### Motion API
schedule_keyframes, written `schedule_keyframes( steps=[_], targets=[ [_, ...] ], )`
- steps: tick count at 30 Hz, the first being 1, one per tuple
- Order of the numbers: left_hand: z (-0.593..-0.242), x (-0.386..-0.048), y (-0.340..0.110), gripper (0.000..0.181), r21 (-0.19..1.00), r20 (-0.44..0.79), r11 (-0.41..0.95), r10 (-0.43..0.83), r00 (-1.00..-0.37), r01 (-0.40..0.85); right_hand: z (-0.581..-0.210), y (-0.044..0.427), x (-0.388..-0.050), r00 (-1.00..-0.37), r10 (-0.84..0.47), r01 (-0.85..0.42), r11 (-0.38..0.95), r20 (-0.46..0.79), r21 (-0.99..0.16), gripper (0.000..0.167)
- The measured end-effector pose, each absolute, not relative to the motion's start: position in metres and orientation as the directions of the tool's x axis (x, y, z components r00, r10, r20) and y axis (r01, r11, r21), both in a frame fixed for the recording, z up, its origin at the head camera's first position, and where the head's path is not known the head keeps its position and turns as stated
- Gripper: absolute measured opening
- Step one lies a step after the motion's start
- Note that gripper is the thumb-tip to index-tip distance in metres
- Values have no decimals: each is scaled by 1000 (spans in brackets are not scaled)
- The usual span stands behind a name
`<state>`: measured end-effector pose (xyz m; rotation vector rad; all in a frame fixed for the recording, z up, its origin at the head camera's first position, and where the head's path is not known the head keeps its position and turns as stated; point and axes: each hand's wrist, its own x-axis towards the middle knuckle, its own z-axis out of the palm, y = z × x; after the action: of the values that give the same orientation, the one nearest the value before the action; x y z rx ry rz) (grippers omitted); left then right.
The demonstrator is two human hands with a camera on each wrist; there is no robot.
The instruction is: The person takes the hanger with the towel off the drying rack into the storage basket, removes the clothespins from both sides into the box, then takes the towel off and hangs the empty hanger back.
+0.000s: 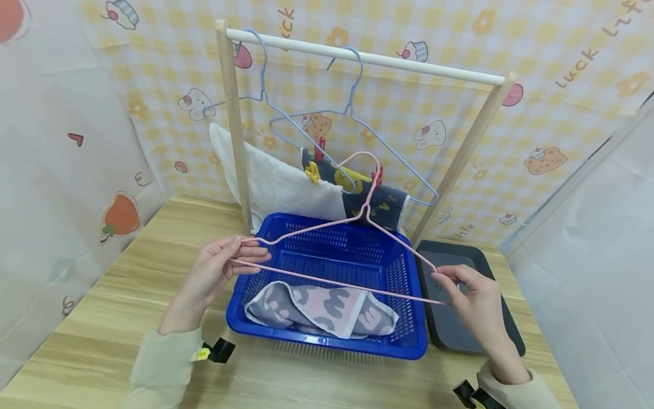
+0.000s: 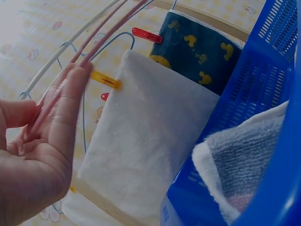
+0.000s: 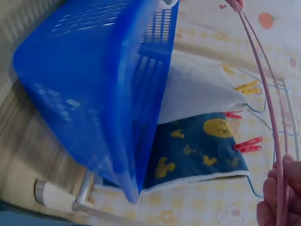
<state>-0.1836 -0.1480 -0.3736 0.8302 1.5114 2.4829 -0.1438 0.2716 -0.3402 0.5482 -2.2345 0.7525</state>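
A pink clothes hanger (image 1: 329, 280) is held level over the blue basket (image 1: 416, 347), hook pointing away. My left hand (image 1: 217, 267) pinches its left corner between thumb and fingers, the other fingers stretched along the wire. At the right corner, my right hand (image 1: 475, 295) pinches the hanger with thumb and fingertips. A pink and grey patterned towel (image 1: 327, 309) lies folded in the basket. Behind, a white towel (image 2: 146, 122) and a dark blue towel with yellow figures (image 3: 193, 150) hang on blue hangers, held by yellow and red clips.
A wooden rack (image 1: 237, 136) with a white rod (image 1: 409, 63) stands behind the basket, carrying two blue hangers (image 1: 393, 149). Right of the basket lies a dark grey tray (image 1: 503, 329). Patterned cloth (image 1: 552, 125) covers the back wall above the wooden table (image 1: 122, 289).
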Motion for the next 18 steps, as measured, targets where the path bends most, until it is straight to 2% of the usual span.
schedule_keyframes(
  steps=[3,5,6,9,11,13,14,18],
  targets=[
    [-374,-184,-147,33,878,364,-449,404,-839,164,-343,279,-140,-626,-149,-594,727,765,-344,18],
    [-375,-184,-148,30,897,339,-406,377,-862,175,-345,286,-136,-593,-136,-612,717,794,-334,5],
    [-376,-183,-149,28,901,329,-392,341,-881,185,-345,290,-134,-572,-126,-620,714,811,-326,7],
    [-382,-185,-152,22,921,287,-316,150,-946,229,-347,301,-130,-460,-74,-660,695,885,-285,31],
    [-390,-188,-155,23,939,240,-250,-7,-971,234,-346,309,-126,-379,-31,-658,712,925,-246,41],
    [-400,-192,-158,34,969,169,-165,-113,-979,186,-343,316,-120,-327,2,-636,739,945,-222,43],
    [-409,-195,-161,37,973,140,-167,-130,-981,161,-342,320,-116,-304,19,-621,754,953,-213,43],
    [-426,-201,-166,50,997,-33,-76,-102,-994,-25,-338,336,-100,-287,41,-533,824,957,-195,47]
  ],
)
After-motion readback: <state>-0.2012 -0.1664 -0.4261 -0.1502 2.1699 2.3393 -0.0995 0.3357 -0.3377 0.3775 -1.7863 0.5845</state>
